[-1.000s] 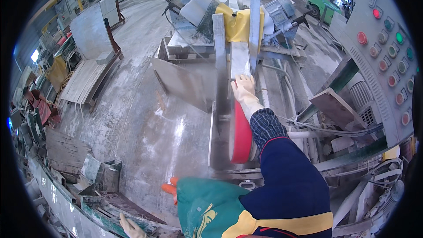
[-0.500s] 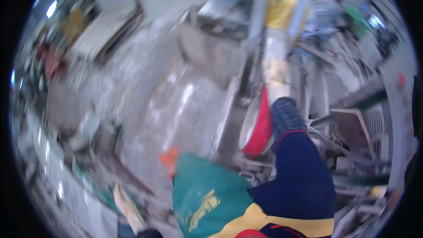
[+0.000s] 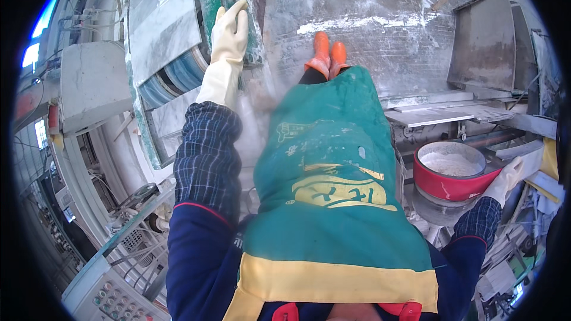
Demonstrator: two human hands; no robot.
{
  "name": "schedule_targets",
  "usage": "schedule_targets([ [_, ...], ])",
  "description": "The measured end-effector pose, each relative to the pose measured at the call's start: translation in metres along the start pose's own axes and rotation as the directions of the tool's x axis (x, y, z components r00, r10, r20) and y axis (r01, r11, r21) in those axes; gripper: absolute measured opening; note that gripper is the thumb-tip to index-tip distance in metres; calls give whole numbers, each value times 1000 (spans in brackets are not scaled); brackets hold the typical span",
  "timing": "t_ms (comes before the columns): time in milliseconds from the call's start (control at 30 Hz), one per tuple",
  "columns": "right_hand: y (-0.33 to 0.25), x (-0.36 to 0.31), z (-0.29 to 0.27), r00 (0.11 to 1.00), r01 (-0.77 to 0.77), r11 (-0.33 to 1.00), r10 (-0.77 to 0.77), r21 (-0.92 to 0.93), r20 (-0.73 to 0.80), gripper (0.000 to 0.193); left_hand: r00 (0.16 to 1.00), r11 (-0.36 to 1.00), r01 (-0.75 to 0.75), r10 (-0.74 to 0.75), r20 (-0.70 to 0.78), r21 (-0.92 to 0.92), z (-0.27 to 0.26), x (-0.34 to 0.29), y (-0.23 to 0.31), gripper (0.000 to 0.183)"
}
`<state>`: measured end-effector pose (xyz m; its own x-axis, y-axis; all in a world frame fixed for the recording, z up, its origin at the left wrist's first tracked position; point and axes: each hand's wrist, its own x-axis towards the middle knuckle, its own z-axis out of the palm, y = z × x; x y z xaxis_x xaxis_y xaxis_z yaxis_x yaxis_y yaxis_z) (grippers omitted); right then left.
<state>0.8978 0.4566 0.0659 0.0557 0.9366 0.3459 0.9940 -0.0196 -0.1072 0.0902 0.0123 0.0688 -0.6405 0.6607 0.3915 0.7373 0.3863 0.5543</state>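
Note:
My left hand, in a cream rubber glove, reaches forward over the edge of a green-painted machine frame. Its fingers are apart and hold nothing. On the far right my gloved right hand lies beside a round tub with a red outer band and pale powdery material inside. The fingers look stretched toward a pale board; part of that hand is hard to make out, and contact with the band is unclear. Down my front hangs a green apron, with orange boots beyond it.
A grey stone slab lies on the machine at left, above blue-grey rollers. Buttons cover a control panel at lower left. Brown panels lean at upper right, near pale strips on a low stand. The floor looks wet.
The view has swung round from a blurred sight of the cluttered floor. My left hand now shows higher in the picture, by the machine; my right hand and the red-banded tub appear farther right.

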Motion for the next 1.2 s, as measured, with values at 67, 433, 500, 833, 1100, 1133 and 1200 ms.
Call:
schedule_targets([
  [67, 3, -1, 3, 999, 38, 999, -38, -9, -26, 64, 1000, 1000, 16, -16, 6, 14, 0, 1, 1, 28],
  [433, -9, -14, -5, 1000, 8, 1000, -8, -23, 6, 68, 998, 999, 44, -44, 42, 12, 0, 1, 2, 29],
  [500, -10, -16, -6, 999, 4, 1000, -5, 22, 44, 69, 997, 999, 49, -49, 59, 2, -1, 0, 1, 30],
  [833, -28, -33, -11, 1000, -20, 999, 19, -29, -10, 67, 998, 999, 44, -44, 47, 3, -1, -1, 2, 30],
  [1100, -69, -58, -29, 992, -127, 992, 127, 0, -9, 63, 993, 995, 97, -97, 64, -7, 5, -12, -19, 27],
  [1133, -79, -63, -28, 980, -182, 982, 186, 54, -71, 62, 986, 983, 150, -141, 90, -107, 7, -12, -21, 28],
  [1200, -92, -71, -37, 971, -238, 970, 236, -52, -33, 60, 967, 952, 229, -199, 159, -205, 5, -15, -24, 29],
])
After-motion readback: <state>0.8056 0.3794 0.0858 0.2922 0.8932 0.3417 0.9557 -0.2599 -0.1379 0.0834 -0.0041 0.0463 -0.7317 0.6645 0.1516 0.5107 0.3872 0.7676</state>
